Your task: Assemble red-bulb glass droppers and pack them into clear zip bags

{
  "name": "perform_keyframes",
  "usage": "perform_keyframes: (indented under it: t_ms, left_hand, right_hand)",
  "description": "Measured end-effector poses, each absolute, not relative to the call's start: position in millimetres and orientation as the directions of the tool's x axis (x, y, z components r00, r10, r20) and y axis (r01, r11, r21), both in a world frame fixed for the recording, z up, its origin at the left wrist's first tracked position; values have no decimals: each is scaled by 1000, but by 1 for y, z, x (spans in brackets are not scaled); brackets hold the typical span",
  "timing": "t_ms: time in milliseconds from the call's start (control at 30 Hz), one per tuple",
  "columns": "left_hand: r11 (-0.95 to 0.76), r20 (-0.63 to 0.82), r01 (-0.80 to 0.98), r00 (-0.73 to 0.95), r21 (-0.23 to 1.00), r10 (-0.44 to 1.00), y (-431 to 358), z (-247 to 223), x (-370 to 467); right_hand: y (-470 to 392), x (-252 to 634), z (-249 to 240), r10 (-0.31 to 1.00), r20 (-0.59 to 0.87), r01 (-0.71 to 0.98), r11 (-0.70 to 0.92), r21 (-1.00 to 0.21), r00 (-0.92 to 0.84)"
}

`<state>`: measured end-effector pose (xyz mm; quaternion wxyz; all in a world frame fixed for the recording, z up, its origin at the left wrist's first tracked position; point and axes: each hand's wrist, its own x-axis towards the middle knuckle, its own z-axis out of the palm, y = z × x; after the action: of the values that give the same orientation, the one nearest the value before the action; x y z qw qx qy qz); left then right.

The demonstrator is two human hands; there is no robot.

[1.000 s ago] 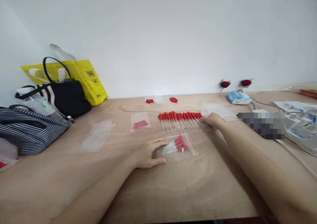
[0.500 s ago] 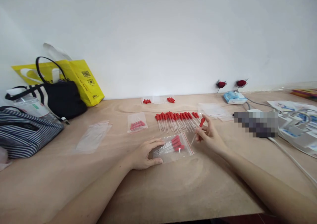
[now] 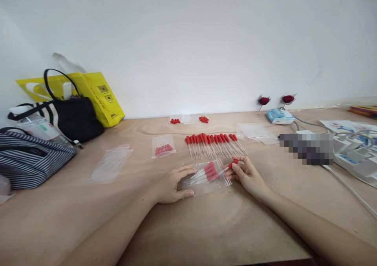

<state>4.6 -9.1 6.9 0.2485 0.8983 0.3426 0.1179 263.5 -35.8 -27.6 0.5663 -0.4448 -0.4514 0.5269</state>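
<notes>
My left hand point(image 3: 174, 184) grips the left end of a clear zip-lock bag point(image 3: 200, 188), fingers at its far edge and thumb at its near edge. The bag lies on the table with several red-bulbed droppers point(image 3: 211, 171) inside, their thin stems pointing left. My right hand point(image 3: 246, 175) pinches another dropper point(image 3: 235, 162) by its red bulb. That dropper's stem points left at the bag's right end, by the red zip strip; how far in its tip is, I cannot tell. Just beyond lies a row of loose droppers point(image 3: 210, 139).
A filled zip-lock bag point(image 3: 163, 140) sits left of the row, with two more small bags point(image 3: 174, 121) by the wall. Flat bags point(image 3: 112, 164) lie at left and right point(image 3: 256, 132). Handbags point(image 3: 79, 117) stand left; a tissue pack point(image 3: 280, 117), cables and a power strip point(image 3: 350, 156) are right.
My right hand has moved down and left with its dropper, tipping it from nearly upright toward lying flat at the bag's right end. My left hand stays on the bag.
</notes>
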Motion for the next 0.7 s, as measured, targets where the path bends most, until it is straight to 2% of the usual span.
perform_keyframes:
  t_ms: [233, 333, 533, 700]
  left_hand:
    - [-646, 33, 558, 743, 520, 668, -9, 7, 5]
    - [-643, 33, 563, 738, 519, 673, -9, 8, 5]
    - [-650, 51, 544, 745, 530, 665, -8, 6, 5]
    - [-646, 32, 545, 751, 534, 659, -8, 8, 4]
  right_hand:
    - [-38, 266, -26, 985, 46, 49, 55, -997, -169]
    - [-40, 266, -22, 957, -6, 133, 34, -991, -289]
    - [-39, 270, -17, 937, -103, 104, -72, -992, -333]
    - [-33, 270, -23, 950, -41, 106, -8, -994, -311]
